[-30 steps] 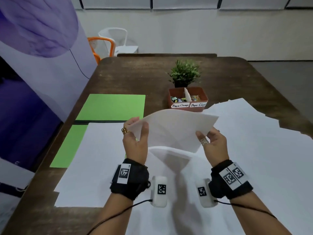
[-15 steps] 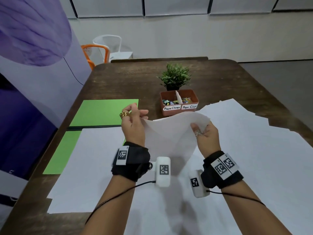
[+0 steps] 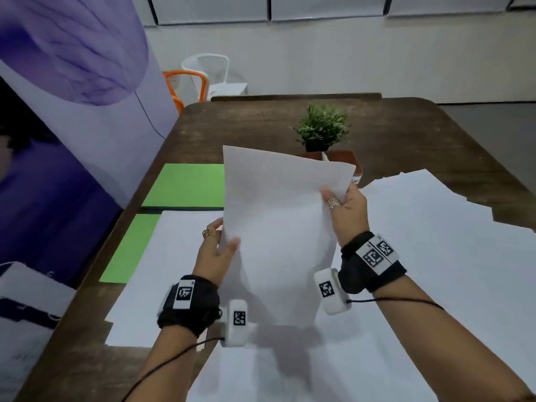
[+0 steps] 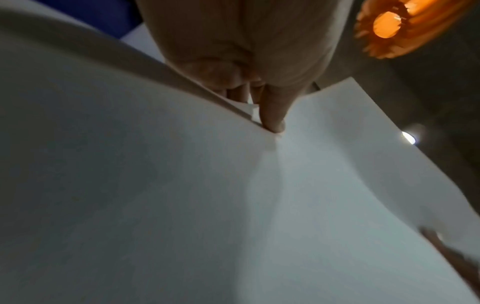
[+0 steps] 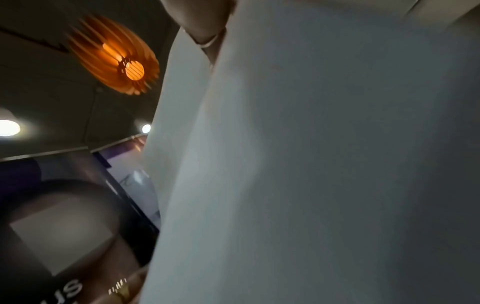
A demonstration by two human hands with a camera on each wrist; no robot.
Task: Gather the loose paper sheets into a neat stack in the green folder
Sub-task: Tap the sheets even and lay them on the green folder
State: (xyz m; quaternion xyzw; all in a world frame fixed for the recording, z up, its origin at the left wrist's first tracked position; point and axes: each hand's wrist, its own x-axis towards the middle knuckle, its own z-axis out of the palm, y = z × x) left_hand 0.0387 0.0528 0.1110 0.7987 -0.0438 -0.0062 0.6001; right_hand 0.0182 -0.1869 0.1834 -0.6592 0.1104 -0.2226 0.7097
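Both hands hold a bunch of white paper sheets [image 3: 278,227] upright above the desk [image 3: 261,126]. The left hand [image 3: 216,256] pinches the lower left edge, thumb in front. The right hand [image 3: 346,210] grips the upper right edge, thumb across the front. The green folder [image 3: 185,185] lies open at the desk's left, partly under 1 loose sheet [image 3: 171,265]. More loose sheets [image 3: 435,242] spread to the right. A potted plant [image 3: 322,129] stands behind.

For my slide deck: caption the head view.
Both hands, left hand and right hand, hold paper sheets upright above the green folder.
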